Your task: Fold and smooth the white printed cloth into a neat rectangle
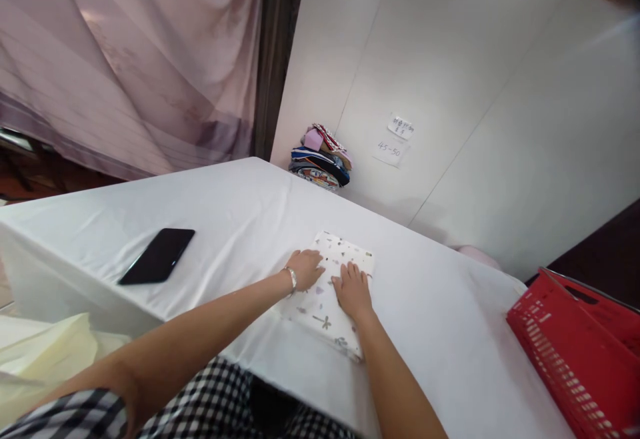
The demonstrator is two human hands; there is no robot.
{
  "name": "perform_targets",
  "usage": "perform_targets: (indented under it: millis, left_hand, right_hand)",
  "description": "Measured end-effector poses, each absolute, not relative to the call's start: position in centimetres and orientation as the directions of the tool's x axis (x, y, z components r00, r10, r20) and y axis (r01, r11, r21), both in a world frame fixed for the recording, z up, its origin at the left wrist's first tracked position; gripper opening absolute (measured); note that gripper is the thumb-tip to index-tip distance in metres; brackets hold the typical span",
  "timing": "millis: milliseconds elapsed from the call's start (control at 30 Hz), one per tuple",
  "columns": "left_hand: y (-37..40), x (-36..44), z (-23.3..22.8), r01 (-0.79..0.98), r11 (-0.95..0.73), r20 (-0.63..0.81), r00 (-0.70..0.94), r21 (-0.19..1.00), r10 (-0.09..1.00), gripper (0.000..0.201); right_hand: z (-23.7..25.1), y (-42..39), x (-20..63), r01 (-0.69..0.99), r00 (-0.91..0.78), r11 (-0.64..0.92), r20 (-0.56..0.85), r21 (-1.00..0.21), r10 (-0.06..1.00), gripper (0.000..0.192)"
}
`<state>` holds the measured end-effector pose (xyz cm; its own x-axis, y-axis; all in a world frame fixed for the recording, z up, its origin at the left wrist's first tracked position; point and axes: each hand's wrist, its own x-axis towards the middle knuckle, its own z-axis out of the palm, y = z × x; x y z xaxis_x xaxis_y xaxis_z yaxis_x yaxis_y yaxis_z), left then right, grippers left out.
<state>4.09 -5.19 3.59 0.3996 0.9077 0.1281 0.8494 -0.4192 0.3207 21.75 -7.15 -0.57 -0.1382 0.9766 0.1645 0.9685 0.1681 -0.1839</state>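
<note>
A folded white cloth (345, 252) with small printed figures lies on the white-covered table (240, 212) in front of me. My left hand (305, 268) rests flat on the cloth's left side, fingers apart, a bracelet on the wrist. My right hand (353, 289) presses flat on the cloth's middle, fingers spread toward its far edge. Neither hand grips anything.
A black phone (158, 255) lies on the table to the left. A stack of folded colourful clothes (320, 157) sits at the far edge against the white wall. A red plastic basket (580, 352) stands at the right. Pale yellow fabric (45, 359) is at lower left.
</note>
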Motion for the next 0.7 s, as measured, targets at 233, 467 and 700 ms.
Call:
perform_targets:
  millis: [233, 467, 700]
  left_hand:
    - [0.3, 6.8, 1.5, 0.91, -0.31, 0.071, 0.302, 0.277, 0.951, 0.041]
    - [2.3, 5.8, 1.1, 0.911, -0.151, 0.128, 0.109, 0.383, 0.986, 0.034]
    - [5.7, 6.1, 1.7, 0.858, -0.029, 0.059, -0.001, 0.512, 0.998, 0.031]
  right_hand:
    - [-0.3, -7.5, 21.7, 0.986, -0.131, 0.142, 0.118, -0.086, 0.984, 0.053]
    - [-0.3, -7.6, 21.6, 0.985, -0.133, 0.146, 0.129, -0.092, 0.983, 0.052]
    - [-0.2, -7.5, 21.5, 0.984, -0.123, 0.138, 0.129, -0.112, 0.984, 0.051]
